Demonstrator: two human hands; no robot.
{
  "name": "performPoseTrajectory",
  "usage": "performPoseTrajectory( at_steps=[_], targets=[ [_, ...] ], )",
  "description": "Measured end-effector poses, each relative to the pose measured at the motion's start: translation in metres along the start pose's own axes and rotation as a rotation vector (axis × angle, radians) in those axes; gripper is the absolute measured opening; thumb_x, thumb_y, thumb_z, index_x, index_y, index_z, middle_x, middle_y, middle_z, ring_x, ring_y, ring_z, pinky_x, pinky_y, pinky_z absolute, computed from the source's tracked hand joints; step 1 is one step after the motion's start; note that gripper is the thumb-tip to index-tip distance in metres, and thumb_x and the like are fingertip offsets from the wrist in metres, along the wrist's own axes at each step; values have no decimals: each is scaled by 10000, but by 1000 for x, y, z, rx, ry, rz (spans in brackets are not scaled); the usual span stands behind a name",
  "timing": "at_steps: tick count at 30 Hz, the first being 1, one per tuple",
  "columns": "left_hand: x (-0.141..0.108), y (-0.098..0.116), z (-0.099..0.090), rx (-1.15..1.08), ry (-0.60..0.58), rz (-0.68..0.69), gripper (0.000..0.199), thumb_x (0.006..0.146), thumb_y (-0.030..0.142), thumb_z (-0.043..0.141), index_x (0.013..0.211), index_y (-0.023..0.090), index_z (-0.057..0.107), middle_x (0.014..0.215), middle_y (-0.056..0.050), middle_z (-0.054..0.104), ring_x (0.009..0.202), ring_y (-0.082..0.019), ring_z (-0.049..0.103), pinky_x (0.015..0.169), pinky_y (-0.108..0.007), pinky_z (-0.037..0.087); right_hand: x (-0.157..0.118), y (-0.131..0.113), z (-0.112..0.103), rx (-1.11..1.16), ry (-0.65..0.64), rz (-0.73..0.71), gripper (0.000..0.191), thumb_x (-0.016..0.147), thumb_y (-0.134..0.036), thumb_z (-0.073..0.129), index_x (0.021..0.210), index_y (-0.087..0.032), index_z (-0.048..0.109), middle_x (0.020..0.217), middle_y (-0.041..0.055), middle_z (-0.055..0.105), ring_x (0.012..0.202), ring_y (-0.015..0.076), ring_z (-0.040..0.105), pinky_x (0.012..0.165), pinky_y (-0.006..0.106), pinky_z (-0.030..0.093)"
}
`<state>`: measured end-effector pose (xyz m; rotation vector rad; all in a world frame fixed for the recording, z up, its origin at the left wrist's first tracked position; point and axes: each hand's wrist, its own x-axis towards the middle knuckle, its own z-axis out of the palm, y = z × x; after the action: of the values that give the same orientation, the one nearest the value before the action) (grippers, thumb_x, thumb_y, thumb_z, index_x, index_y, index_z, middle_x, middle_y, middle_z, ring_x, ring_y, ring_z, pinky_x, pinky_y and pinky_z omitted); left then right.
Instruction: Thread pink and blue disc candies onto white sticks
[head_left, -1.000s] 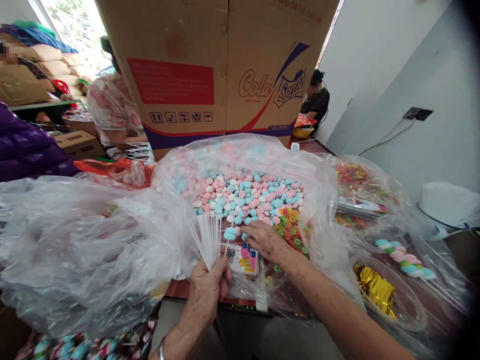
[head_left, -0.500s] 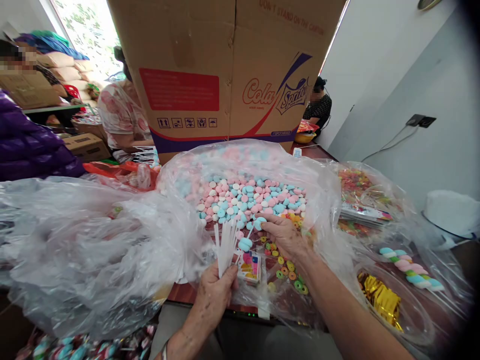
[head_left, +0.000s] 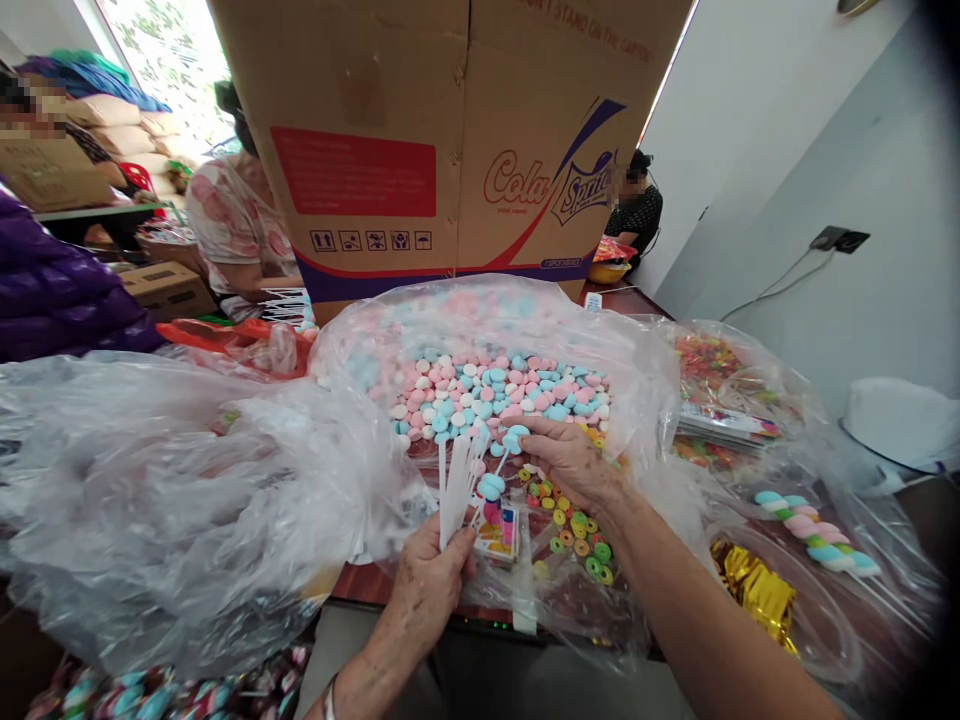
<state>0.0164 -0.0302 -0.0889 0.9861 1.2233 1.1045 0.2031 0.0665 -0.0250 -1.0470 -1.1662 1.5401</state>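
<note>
My left hand (head_left: pixel 431 575) is wrapped round a bundle of white sticks (head_left: pixel 456 490) that points upward. A blue candy (head_left: pixel 491 487) sits on a stick beside the bundle. To the right, my right hand (head_left: pixel 566 455) pinches another blue candy (head_left: pixel 515 438), which touches the tip of a stick. Behind both hands lies a heap of pink, blue and white candies (head_left: pixel 502 390) in a clear plastic bag. Small ring candies (head_left: pixel 577 525) are scattered below my right hand. A colourful printed card stack (head_left: pixel 497 540) lies just right of my left hand.
A big cardboard box (head_left: pixel 375 100) stands behind the heap. Crumpled plastic bags (head_left: pixel 172 480) cover the left side. At right are a clear tub with gold ties (head_left: pixel 754 590) and a twisted marshmallow stick (head_left: pixel 817 530). People sit behind at left and right.
My right hand and its blue candy have shifted slightly up and left, close to the sticks. The stick bundle has moved a little right. The view has shifted slightly.
</note>
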Motion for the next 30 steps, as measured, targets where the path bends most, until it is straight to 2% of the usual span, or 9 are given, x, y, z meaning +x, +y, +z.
performPoseTrajectory(
  at_steps=[6,12,15,17,20,22,25,28,30],
  targets=[
    [-1,1,0,2,11,11,318,774,397,634,573,183,512,457,62,465,362,-56,302,387,-201,217,2,5,-2,-96,-18,-35,371,714,-288,744,1074,-199,748,906,35,733,695,127,592,687,286,470],
    [-1,1,-1,14,13,6,349,780,420,633,552,185,511,407,78,402,371,-64,292,394,-207,211,-1,3,2,-350,-22,-76,399,745,-326,695,1127,-215,733,1036,40,729,734,154,627,718,309,499],
    [0,1,-1,-2,25,-9,365,778,428,639,540,186,506,395,80,384,371,-65,287,393,-210,205,-3,4,5,-407,-3,-89,392,765,-350,671,1131,-222,730,959,38,736,745,176,643,688,309,509],
    [0,0,-1,-20,35,-13,343,769,423,654,564,184,519,416,72,422,374,-66,297,393,-211,206,-4,6,9,-338,23,-85,408,759,-349,671,1141,-217,719,820,18,723,672,171,636,632,306,504],
    [1,-3,-1,-43,45,0,267,763,407,664,665,179,565,470,60,494,378,-68,314,392,-212,212,-3,8,16,-152,117,-84,382,692,-316,711,1053,-193,738,680,-13,675,547,138,584,539,280,468],
    [1,-5,-1,-43,49,13,242,768,396,655,697,181,571,480,62,500,378,-70,315,394,-211,215,-1,8,20,-30,173,-69,348,641,-294,740,970,-181,748,690,-8,681,529,124,565,519,269,459],
    [0,-5,-1,-24,45,17,265,778,387,644,638,186,542,471,61,483,380,-68,315,398,-211,218,1,7,22,101,230,-57,350,591,-293,773,919,-173,745,787,25,717,624,149,620,584,285,503],
    [-1,-3,-1,-20,42,16,299,779,388,642,592,187,523,453,61,464,380,-67,311,402,-210,220,2,7,21,121,257,-61,347,593,-304,781,915,-179,745,819,37,728,717,174,652,638,294,523],
    [-2,0,0,-24,37,5,326,776,399,641,564,190,510,421,68,425,375,-67,299,400,-209,216,1,8,20,110,225,-52,327,613,-300,776,915,-179,748,810,32,727,701,163,645,640,291,524]
  ],
)
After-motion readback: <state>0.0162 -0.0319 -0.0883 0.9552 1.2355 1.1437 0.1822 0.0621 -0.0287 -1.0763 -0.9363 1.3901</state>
